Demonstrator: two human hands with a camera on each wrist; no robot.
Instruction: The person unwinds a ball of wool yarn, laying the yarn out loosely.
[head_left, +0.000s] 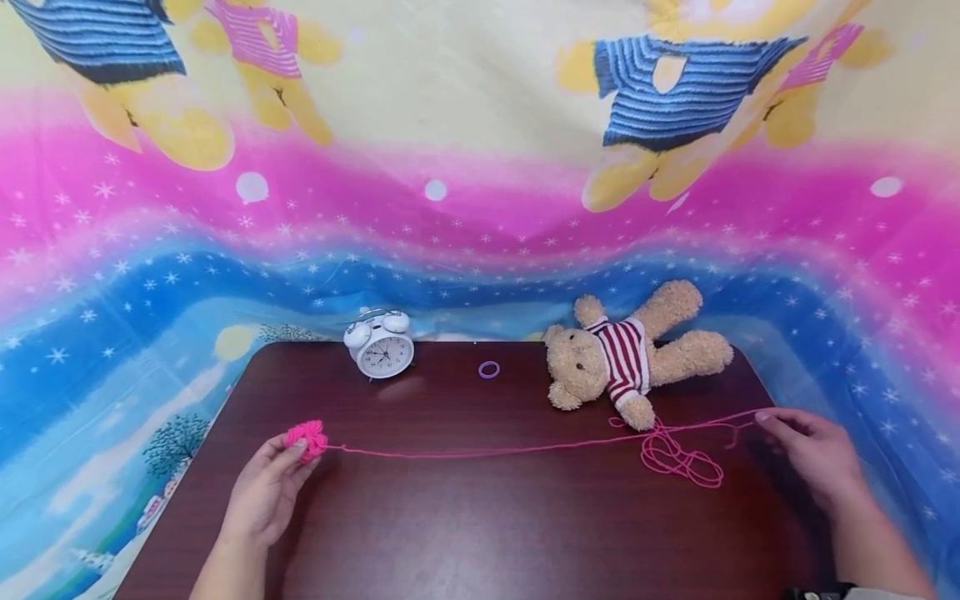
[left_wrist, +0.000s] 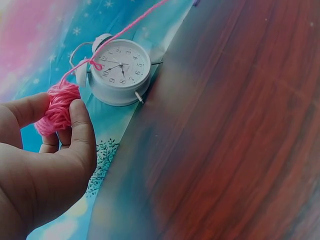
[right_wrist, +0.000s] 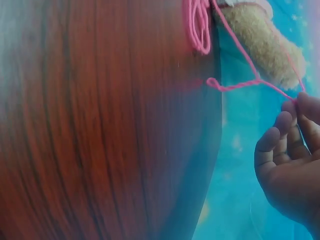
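My left hand (head_left: 264, 493) grips a small bundle of pink yarn (head_left: 307, 440) between thumb and fingers, above the left side of the table. In the left wrist view the wound yarn bundle (left_wrist: 59, 107) has a strand leaving its top, with a small knot on it. That strand (head_left: 487, 453) stretches across the table to the right. My right hand (head_left: 813, 454) pinches the yarn near its other end, between thumb and index finger. Loose loops of yarn (head_left: 678, 458) lie on the table beside the teddy bear's paw. A short twisted tail (right_wrist: 232, 86) hangs near the right fingertips.
A teddy bear (head_left: 626, 358) in a striped shirt lies on its side at the back right of the dark wooden table (head_left: 465, 533). A white alarm clock (head_left: 384, 346) stands at the back left. Between them lies a purple ring (head_left: 489, 369). Printed cloth (head_left: 480, 208) hangs behind.
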